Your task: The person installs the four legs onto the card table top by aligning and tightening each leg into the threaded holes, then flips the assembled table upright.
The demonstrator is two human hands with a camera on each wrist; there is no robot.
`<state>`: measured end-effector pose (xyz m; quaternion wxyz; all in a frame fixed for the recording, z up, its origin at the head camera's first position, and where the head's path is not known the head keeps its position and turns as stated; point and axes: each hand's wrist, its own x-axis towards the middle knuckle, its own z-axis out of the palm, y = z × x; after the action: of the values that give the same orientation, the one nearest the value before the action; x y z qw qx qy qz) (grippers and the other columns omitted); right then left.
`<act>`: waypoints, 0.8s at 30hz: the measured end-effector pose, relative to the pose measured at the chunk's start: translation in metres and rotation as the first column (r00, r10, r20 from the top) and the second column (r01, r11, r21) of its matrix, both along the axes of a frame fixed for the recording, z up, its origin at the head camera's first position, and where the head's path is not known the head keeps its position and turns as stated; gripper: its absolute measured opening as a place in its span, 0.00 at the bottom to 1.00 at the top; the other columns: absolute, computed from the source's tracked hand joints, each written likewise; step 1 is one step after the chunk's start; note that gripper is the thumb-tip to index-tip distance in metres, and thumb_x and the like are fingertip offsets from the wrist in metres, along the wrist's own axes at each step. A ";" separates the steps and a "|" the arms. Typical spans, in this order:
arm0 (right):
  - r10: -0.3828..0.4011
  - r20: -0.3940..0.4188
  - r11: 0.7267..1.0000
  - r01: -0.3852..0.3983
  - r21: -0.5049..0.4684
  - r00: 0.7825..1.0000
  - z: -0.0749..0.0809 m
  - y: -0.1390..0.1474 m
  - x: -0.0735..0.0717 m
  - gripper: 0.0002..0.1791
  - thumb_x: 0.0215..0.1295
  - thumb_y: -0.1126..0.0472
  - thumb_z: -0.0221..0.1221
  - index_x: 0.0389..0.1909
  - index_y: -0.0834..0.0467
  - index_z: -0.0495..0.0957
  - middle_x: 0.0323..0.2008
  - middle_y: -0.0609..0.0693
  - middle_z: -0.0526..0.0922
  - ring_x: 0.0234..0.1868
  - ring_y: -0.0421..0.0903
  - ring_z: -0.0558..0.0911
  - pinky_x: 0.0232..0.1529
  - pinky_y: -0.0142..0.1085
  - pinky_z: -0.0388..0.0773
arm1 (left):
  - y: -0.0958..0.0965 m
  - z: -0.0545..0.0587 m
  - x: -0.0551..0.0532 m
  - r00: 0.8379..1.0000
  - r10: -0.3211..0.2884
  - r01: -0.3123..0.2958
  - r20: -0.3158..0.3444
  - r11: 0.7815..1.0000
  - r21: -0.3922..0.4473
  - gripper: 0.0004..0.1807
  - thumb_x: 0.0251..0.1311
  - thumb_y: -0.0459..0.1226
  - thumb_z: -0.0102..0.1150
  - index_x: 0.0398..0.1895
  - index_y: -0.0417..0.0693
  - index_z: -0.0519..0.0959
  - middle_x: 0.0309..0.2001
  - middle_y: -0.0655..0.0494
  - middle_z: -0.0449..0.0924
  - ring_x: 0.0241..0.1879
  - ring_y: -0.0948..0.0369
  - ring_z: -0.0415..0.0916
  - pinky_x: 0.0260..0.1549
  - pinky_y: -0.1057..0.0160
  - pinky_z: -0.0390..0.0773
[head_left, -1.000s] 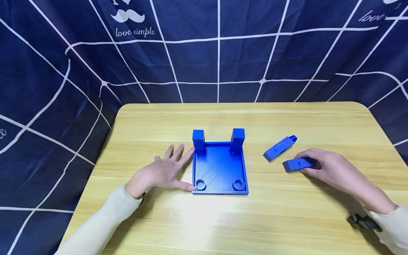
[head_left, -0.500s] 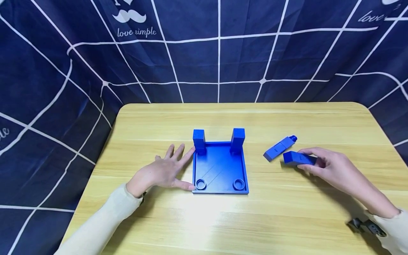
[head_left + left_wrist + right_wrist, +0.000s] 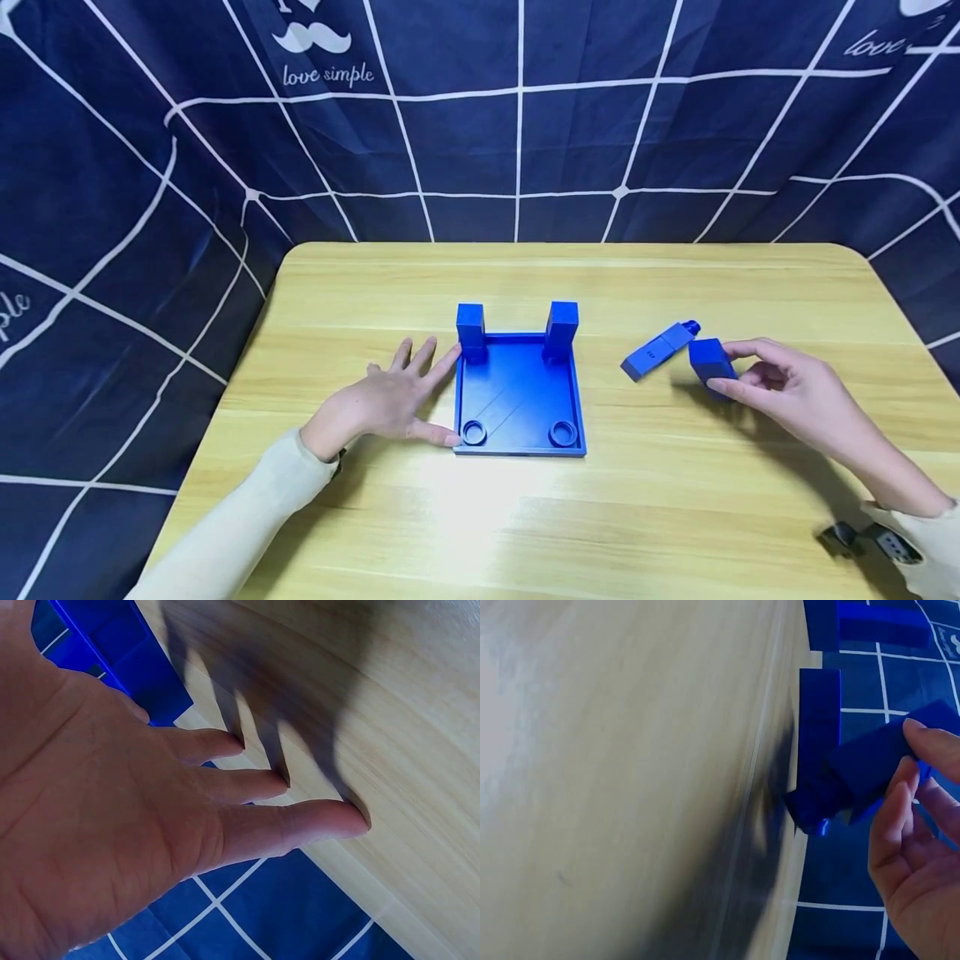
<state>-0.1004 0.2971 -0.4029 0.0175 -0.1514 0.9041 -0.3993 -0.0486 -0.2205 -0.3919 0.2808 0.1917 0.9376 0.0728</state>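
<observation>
A square blue tray (image 3: 517, 387) with a low rim lies mid-table. Two blue square legs (image 3: 471, 329) stand upright at its far corners, and round sockets (image 3: 562, 433) mark its two near corners. My left hand (image 3: 386, 404) rests with spread fingers at the tray's left side, thumb and index finger touching its edge. To the right, my right hand (image 3: 798, 392) pinches a loose blue leg (image 3: 708, 357) between thumb and fingers, tilted above the table. Another blue leg (image 3: 658, 350) with a round peg lies beside it. The right wrist view shows the held leg (image 3: 885, 754) slanting.
The pale wooden table (image 3: 510, 525) has rounded far corners. A dark blue curtain (image 3: 570, 142) with white lines hangs behind it and at both sides.
My right hand has lifted the leg and tipped it from lying flat to more upright, its square end now facing up. The left hand and tray hold their place.
</observation>
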 end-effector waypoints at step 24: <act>0.088 0.077 0.984 -0.075 -0.159 0.993 0.009 -0.024 0.011 0.17 0.68 0.71 0.74 0.53 0.55 0.82 0.30 0.54 0.87 0.28 0.43 0.83 0.25 0.36 0.70 | 0.000 -0.001 0.000 1.000 0.002 -0.002 0.009 1.000 -0.006 0.71 0.61 0.78 0.60 0.91 0.59 0.30 0.88 0.36 0.31 0.82 0.25 0.33 0.61 0.11 0.56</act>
<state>-0.0896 0.2732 -0.3939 0.0598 -0.1725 0.8616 -0.4736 -0.0489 -0.2208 -0.3931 0.2855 0.1897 0.9367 0.0711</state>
